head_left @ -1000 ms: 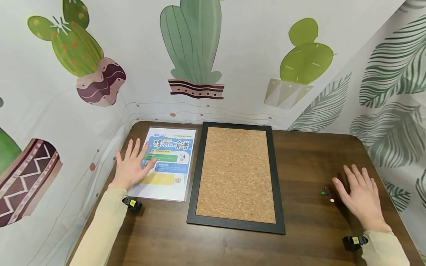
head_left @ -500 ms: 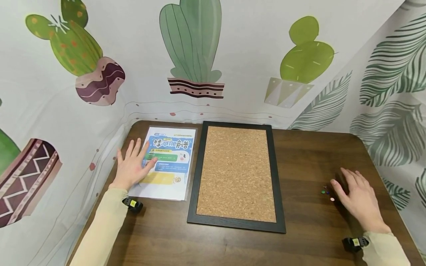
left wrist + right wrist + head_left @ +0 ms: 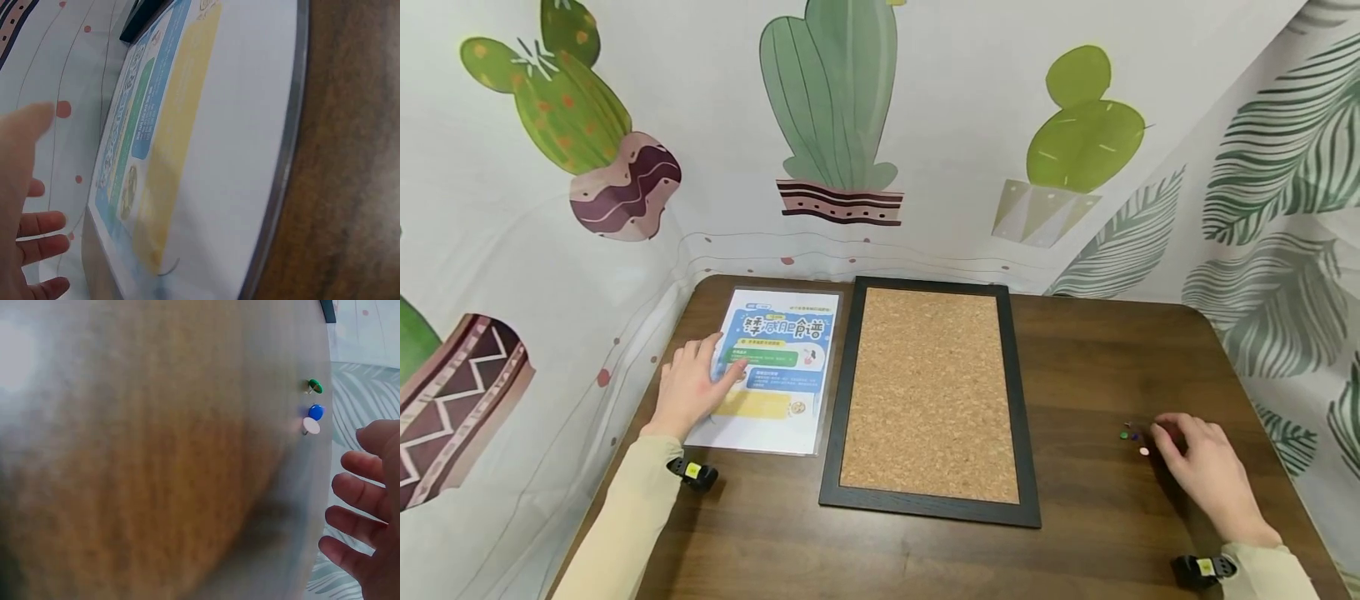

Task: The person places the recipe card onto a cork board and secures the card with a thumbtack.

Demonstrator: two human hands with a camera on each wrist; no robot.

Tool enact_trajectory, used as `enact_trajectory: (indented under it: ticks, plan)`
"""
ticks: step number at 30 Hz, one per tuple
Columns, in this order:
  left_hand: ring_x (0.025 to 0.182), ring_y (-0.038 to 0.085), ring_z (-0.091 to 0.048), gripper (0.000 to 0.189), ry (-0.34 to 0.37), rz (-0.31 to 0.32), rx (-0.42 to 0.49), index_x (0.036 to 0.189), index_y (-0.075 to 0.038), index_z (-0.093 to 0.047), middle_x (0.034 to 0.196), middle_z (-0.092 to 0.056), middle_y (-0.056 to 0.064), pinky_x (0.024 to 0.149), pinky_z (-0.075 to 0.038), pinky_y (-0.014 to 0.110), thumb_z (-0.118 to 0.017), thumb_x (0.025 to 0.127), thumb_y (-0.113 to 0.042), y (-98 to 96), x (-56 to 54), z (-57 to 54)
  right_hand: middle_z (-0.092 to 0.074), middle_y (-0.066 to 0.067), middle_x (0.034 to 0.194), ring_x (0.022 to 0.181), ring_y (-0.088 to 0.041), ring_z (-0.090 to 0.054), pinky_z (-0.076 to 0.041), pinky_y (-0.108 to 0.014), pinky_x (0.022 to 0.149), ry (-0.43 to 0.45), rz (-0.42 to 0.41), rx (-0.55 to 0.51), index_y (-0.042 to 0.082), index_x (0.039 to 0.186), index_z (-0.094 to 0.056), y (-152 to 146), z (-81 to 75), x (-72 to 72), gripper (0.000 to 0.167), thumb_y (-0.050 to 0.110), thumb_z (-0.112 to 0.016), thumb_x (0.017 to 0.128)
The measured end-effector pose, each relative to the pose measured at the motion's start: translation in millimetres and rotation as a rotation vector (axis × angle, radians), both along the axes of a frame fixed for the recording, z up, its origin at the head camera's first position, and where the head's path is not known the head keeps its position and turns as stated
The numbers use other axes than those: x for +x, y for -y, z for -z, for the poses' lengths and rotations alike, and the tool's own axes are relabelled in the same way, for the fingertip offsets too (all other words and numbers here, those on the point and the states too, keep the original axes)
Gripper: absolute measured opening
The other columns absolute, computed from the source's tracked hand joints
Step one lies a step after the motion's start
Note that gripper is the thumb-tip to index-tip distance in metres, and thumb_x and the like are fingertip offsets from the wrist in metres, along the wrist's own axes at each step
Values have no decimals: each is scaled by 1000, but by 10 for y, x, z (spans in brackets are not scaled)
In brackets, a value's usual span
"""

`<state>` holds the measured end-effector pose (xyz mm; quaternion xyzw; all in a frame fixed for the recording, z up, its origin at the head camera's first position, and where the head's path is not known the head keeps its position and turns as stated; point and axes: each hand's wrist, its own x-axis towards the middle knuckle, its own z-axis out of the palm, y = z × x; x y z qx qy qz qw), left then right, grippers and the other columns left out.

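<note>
My left hand (image 3: 688, 387) is over the left side of a printed sheet in a clear sleeve (image 3: 775, 432), fingers slightly bent and holding nothing. In the left wrist view, the thumb and fingers (image 3: 44, 224) show beside the sheet. My right hand (image 3: 1210, 471) hovers near the table's right side, fingers loosely bent and empty. Just left of its thumb lie a green thumbtack (image 3: 1123, 435), a blue thumbtack (image 3: 1136, 437) and a pale thumbtack (image 3: 1144, 452). The right wrist view shows the pale thumbtack (image 3: 310, 426) close to the blue one.
A cork board (image 3: 932, 400) in a black frame lies mid-table, right beside the sheet. Behind the brown wooden table (image 3: 1105, 358) hangs a cloth (image 3: 955, 125) printed with cacti and leaves. Each wrist wears a small black camera.
My right hand has drawn its fingers in and down toward the thumbtacks. My left hand's spread fingers have come together and bent, pulling back slightly on the sheet. Sheet and board have stayed put.
</note>
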<state>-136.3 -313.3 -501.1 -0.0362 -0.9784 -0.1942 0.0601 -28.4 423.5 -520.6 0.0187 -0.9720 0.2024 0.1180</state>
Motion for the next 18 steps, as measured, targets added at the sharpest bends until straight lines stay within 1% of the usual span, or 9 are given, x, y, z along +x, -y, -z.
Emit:
enact_trajectory:
  ticks: [2, 5, 8, 11, 18]
  plan:
    - [118, 49, -50, 73, -6, -8, 13, 149, 3, -48, 132, -53, 31, 86, -41, 63, -58, 102, -52, 9, 26, 13, -69, -19, 86, 88, -44, -56, -41, -56, 70, 16, 3, -4, -4, 104, -67, 1, 12, 20, 15, 10, -66, 99]
    - [114, 50, -52, 66, -4, -17, 28, 145, 7, -49, 129, -54, 33, 87, -43, 65, -61, 103, -43, 38, 58, 51, -67, -12, 80, 84, -42, -57, -40, -48, 68, 22, 1, -12, -1, 99, -69, -4, 30, 39, 10, 9, -68, 98]
    - [112, 50, -53, 64, 20, -39, 33, 143, 9, -49, 126, -54, 34, 87, -46, 65, -63, 103, -39, 65, 89, 86, -65, -4, 77, 83, -38, -58, -38, -41, 67, 23, 1, -20, 3, 95, -70, -3, 48, 58, 7, 9, -70, 98]
    - [112, 49, -52, 66, 55, -66, 52, 142, 11, -49, 126, -52, 34, 86, -47, 66, -64, 102, -40, 84, 117, 103, -63, -1, 75, 82, -38, -58, -37, -38, 67, 10, 1, -30, 5, 93, -70, -3, 64, 66, 7, 10, -71, 97]
    - [105, 44, -53, 74, 154, -155, 97, 138, 14, -49, 120, -51, 31, 82, -49, 61, -64, 101, -48, 72, 190, 83, -59, 8, 70, 75, -30, -55, -34, -31, 65, -45, -3, -35, 8, 87, -71, 15, 104, 96, 7, 6, -75, 92]
